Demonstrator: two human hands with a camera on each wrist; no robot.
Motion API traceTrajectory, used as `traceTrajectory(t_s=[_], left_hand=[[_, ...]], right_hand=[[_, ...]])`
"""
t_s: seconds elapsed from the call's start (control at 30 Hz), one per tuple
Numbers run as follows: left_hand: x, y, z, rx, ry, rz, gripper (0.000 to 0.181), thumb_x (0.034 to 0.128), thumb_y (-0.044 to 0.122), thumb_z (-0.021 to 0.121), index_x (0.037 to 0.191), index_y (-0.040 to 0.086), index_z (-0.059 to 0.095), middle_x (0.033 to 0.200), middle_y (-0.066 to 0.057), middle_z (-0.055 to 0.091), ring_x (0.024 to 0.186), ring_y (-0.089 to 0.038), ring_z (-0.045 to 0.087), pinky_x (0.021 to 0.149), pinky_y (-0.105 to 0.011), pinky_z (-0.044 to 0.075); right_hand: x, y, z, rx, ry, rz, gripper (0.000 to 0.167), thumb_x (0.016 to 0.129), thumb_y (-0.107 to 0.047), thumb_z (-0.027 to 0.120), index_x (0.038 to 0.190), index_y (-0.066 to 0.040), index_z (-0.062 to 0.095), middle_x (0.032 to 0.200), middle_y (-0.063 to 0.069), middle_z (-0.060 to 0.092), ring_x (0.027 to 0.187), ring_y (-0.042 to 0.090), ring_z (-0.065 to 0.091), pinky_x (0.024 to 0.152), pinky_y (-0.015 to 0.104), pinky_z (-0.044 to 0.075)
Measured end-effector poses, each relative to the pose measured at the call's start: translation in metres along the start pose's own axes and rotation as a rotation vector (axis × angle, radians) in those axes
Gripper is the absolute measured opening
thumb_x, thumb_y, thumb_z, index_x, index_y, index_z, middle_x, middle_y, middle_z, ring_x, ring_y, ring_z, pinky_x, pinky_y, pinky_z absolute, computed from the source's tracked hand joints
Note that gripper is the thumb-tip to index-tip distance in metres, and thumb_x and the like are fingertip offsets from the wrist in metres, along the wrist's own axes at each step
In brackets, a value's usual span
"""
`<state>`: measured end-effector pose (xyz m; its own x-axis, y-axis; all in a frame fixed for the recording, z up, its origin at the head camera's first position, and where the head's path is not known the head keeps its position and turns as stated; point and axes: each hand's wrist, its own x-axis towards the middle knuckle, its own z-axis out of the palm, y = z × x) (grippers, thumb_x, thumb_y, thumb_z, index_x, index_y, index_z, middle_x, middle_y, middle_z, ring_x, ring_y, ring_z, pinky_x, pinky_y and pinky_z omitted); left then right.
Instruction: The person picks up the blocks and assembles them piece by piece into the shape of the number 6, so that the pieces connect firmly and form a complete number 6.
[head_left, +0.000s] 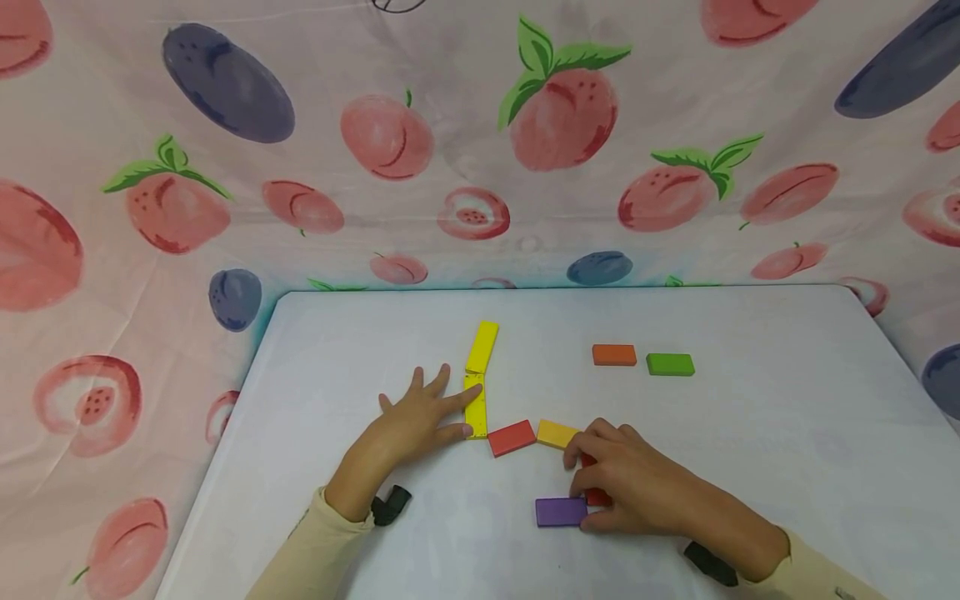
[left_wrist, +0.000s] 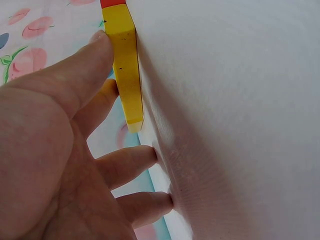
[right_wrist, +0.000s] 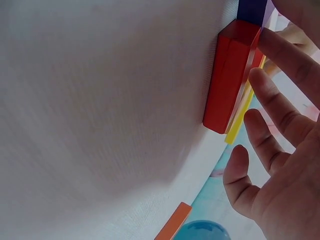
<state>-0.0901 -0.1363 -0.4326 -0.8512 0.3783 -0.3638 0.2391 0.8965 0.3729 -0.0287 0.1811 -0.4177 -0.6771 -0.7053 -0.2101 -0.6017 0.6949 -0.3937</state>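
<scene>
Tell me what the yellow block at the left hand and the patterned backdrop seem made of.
Yellow block: likely painted wood, smooth and fairly matte; the flat color and small dark specks suggest paint, though plastic is possible.
Patterned backdrop: probably thin cloth with a dull printed finish, judging by its creases and soft ripples.

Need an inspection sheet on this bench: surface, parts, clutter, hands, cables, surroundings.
Surface: white tabletop, flat.
Job's things: far yellow block, near yellow block, left red block, amber block, right red block and purple block form a bent chain; orange block and green block lie apart, farther back.
Clutter: nothing seen.
Grippers: left hand spread, touching near yellow block; right hand partly covers right red block, beside purple block's end, grip unclear.
Cables: nothing seen.
Surroundings: fruit-print cloth behind and at both sides.
</scene>
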Motion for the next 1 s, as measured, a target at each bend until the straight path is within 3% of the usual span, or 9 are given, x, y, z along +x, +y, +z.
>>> traceTrajectory(t_s=[1.0], left_hand=[[-0.0011,0.0004,0.0000,0.006,0.003,-0.007,0.063,0.0944,0.049,0.068,0.152,0.047,0.043,0.170,-0.011,0.024,0.155,-0.052,0.012,0.103,-0.089,0.016]], right_hand=[[-0.0018,0.0016,0.0012,-0.002,0.006,-0.013,0.017,0.079,-0.041,0.086,0.092,-0.041,0.076,0.117,-0.014,0.060,0.113,0.010,0.045,0.086,0.038,0.045]])
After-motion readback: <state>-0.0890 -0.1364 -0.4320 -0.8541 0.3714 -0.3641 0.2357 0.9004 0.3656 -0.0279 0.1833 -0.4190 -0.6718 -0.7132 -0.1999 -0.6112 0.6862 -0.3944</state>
